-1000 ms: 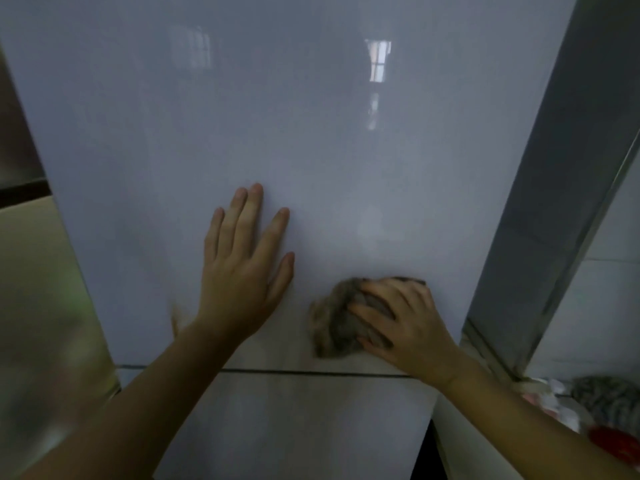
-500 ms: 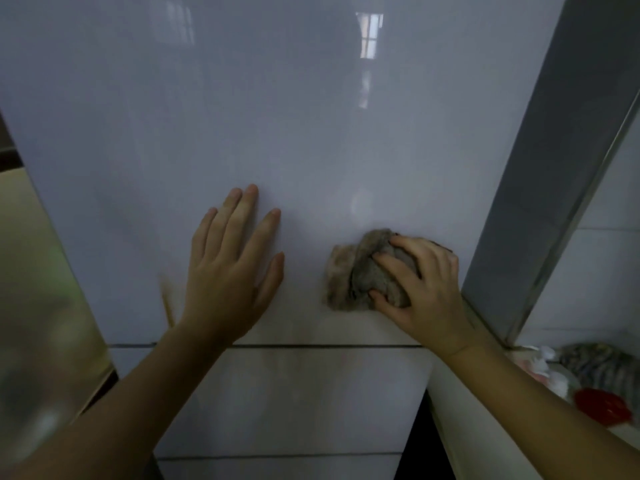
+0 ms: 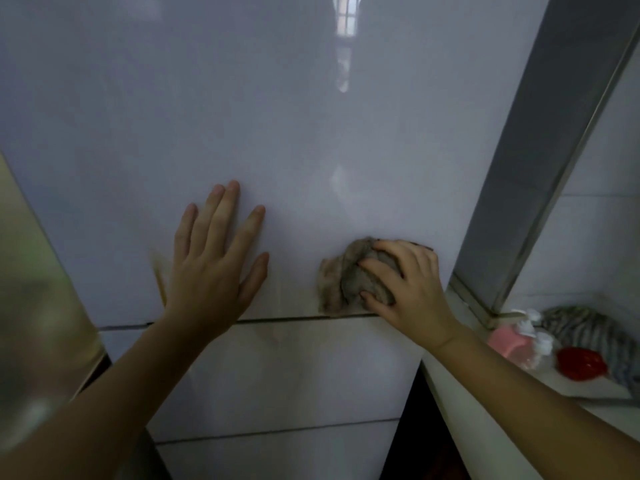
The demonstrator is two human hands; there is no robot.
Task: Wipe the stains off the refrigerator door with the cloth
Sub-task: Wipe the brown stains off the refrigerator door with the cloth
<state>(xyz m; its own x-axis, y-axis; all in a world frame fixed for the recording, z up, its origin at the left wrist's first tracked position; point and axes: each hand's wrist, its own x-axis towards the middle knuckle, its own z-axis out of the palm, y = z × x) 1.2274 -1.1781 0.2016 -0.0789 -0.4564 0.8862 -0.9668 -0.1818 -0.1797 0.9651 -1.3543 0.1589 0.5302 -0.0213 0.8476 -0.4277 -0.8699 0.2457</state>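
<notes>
We read this as a home kitchen. A tall, glossy white refrigerator door [image 3: 311, 133] fills most of the view, with dark horizontal seams dividing it from lower drawer fronts [image 3: 277, 375]. A window is reflected in its sheen. To the right, white wall tiles [image 3: 595, 237] meet a pale ledge [image 3: 485, 403] holding household clutter: a pink plastic pump bottle [image 3: 512, 344], a small red plastic item [image 3: 581, 363] and a crumpled grey striped rag [image 3: 599, 330]. A grey metal-edged panel [image 3: 540, 168] rises beside the fridge. Bare forearms and a bunched brownish-grey cloth [image 3: 349, 275] against the door suggest ordinary domestic cleaning.
</notes>
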